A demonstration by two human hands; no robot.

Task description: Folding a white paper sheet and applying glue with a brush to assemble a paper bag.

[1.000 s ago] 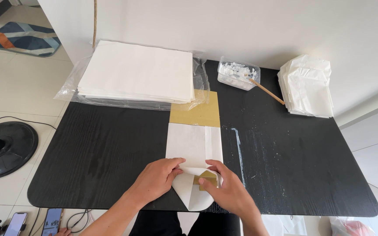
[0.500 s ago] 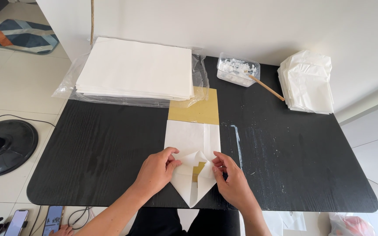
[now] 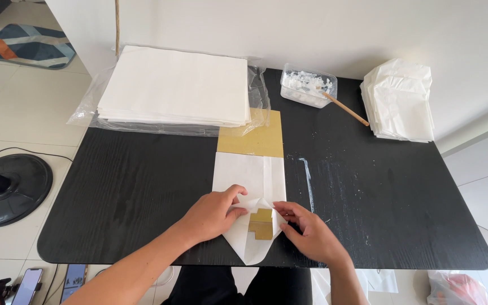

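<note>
While the left hand (image 3: 213,213) lies flat on the white paper (image 3: 243,176) at the near table (image 3: 131,186) edge, pinning it, the right hand (image 3: 312,232) pinches a folded flap beside the gold card (image 3: 262,223), so the crease holds. More sheets (image 3: 176,86) wait stacked behind.
</note>
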